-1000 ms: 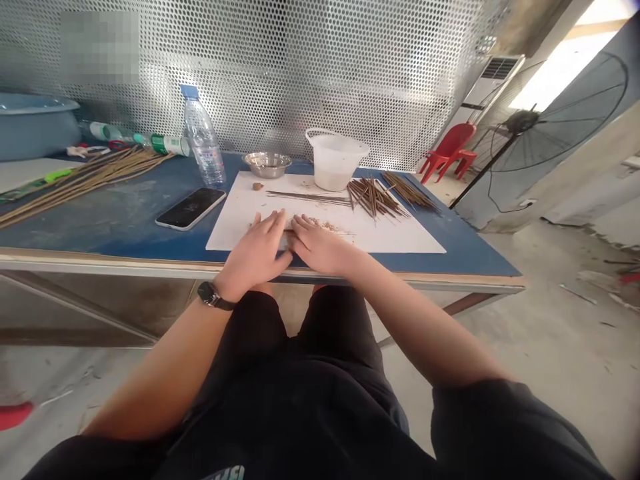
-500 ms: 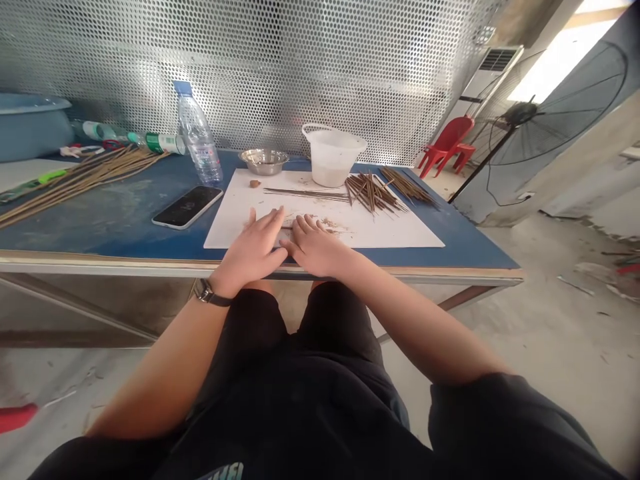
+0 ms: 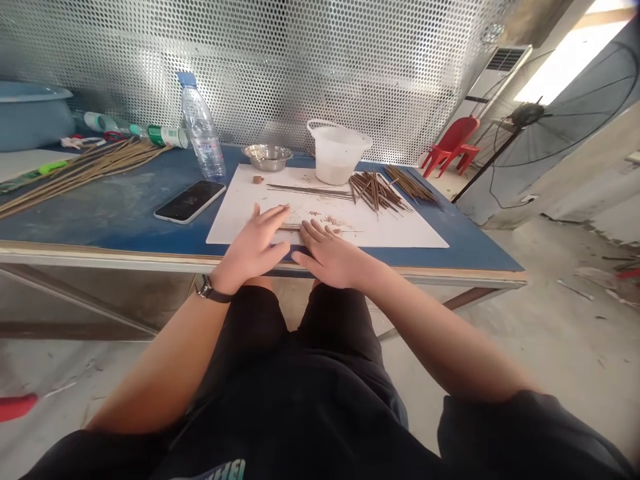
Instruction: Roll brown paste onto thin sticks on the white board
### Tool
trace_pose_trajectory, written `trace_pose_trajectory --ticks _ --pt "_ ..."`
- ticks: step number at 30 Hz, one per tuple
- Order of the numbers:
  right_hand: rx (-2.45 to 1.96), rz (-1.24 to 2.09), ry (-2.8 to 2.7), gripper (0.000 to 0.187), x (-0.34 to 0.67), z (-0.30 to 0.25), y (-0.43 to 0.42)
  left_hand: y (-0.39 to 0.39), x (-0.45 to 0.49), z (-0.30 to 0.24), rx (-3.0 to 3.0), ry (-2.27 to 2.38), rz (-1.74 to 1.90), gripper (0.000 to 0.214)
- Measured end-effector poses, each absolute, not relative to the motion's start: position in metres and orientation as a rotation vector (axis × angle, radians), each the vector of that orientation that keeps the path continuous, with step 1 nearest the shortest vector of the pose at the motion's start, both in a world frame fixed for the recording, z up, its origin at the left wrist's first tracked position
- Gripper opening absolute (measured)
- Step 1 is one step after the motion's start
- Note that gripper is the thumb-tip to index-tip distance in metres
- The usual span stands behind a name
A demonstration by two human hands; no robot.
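Observation:
A thin brown stick [image 3: 289, 229] lies crosswise near the front of a white board [image 3: 420, 230], and its fine end shows past my right fingers. My right hand [image 3: 333, 257] lies flat over the stick, fingers stretched out and thumb apart. To the left, my left hand [image 3: 255, 247] is open too, its fingertips by the stick's left part; whether they press on it I cannot tell. Brown crumbs [image 3: 327, 220] are scattered just beyond the hands. Farther back are several thin bare sticks [image 3: 310, 191], a small brown lump [image 3: 258, 179] and a pile of brown-coated sticks [image 3: 377, 193].
Behind the board stand a metal bowl [image 3: 268, 157] and a white plastic bucket [image 3: 340, 157]. A phone [image 3: 190, 202] and an upright water bottle [image 3: 201, 130] are on the left. More sticks [image 3: 413, 185] lie at right, long canes [image 3: 95, 167] at far left.
My hands have moved a little apart, the right one sliding right and towards me, with more of the stick showing between them. The view has shifted slightly.

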State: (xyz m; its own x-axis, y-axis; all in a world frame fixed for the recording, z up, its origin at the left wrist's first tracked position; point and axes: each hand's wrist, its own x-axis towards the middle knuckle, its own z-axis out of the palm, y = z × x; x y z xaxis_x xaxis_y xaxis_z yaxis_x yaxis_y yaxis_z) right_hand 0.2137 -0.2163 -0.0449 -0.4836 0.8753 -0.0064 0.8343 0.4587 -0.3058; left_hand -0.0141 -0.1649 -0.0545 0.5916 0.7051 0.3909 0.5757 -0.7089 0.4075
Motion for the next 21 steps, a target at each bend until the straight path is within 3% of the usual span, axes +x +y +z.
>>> trace_pose_trajectory --ticks 10,21 --pt "-1.668 0.356 -2.553 0.114 0.210 -0.035 -0.164 -0.170 -0.010 -0.050 2.547 1.109 0.761 0.078" --pt "-1.582 0.372 -2.540 0.119 0.215 -0.042 -0.223 -0.169 -0.005 -0.059 2.710 1.145 0.671 0.081"
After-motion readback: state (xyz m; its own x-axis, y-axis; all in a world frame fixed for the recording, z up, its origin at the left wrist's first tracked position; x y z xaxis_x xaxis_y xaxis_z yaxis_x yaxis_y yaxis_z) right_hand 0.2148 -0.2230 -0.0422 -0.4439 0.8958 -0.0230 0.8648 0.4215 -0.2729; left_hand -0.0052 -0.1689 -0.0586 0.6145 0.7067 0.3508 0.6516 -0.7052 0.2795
